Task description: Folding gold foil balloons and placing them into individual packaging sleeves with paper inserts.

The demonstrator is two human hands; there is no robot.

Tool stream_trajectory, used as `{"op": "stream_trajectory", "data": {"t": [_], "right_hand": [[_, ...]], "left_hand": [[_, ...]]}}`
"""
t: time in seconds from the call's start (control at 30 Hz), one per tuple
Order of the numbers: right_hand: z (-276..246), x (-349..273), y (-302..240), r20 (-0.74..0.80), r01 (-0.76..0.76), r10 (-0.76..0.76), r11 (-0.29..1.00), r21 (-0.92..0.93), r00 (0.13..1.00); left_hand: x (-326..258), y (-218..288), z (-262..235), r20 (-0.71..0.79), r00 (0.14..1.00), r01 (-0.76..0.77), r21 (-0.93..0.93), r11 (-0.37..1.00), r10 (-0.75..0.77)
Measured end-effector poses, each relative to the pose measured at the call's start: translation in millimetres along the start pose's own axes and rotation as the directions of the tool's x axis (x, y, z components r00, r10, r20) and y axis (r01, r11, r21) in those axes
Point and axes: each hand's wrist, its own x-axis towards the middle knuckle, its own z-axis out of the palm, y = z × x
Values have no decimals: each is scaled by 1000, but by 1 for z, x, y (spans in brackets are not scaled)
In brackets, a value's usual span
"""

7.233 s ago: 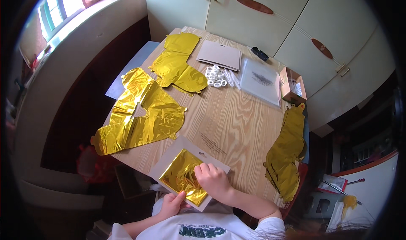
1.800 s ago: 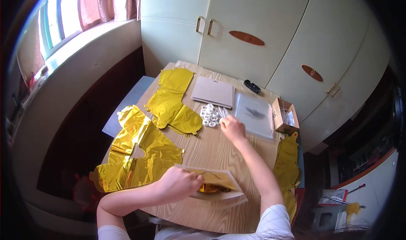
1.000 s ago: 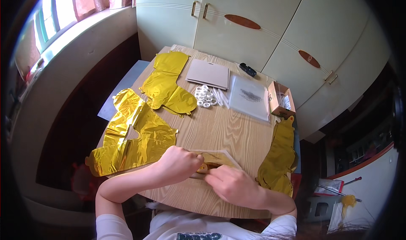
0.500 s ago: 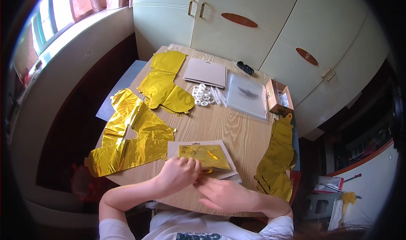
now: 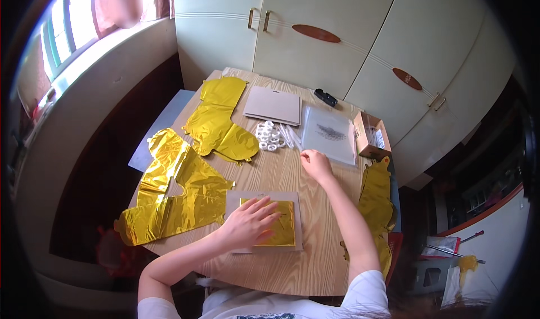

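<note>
My left hand lies with fingers spread over a folded gold foil balloon. The balloon rests flat on a grey-beige card near the front of the table. My right hand reaches forward to the lower left corner of the stacked clear plastic bags. Its fingers are curled together, and what they hold, if anything, is hidden. Close beside it are thin white sticks and a cluster of white rolls of tape or ribbon.
Unfolded gold foil balloons lie at the left, the far left and the right edge of the wooden table. More cards are stacked at the back. A black object and an open box stand toward the back right.
My right hand has left the card and moved forward to the plastic bags. My left hand has gone from curled to spread on the folded balloon. The card now lies straighter.
</note>
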Motion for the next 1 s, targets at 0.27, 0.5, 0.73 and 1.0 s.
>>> {"op": "stream_trajectory", "data": {"t": [0.27, 0.5, 0.73, 1.0], "right_hand": [[36, 58, -13, -12, -181, 184, 948, -262, 983], [32, 69, -24, 83, -248, 286, 917, -312, 955], [-15, 9, -51, 127, -148, 181, 962, -231, 975], [-100, -226, -95, 216, -131, 69, 950, 285, 974]], "left_hand": [[-8, -14, 38, 133, 991, -4, 58, 998, -4], [-6, -12, 41, 141, 990, 10, 56, 998, -18], [-6, -14, 40, 168, 985, 30, 36, 999, -36], [-2, -10, 21, 255, 966, -35, -16, 999, 38]]}}
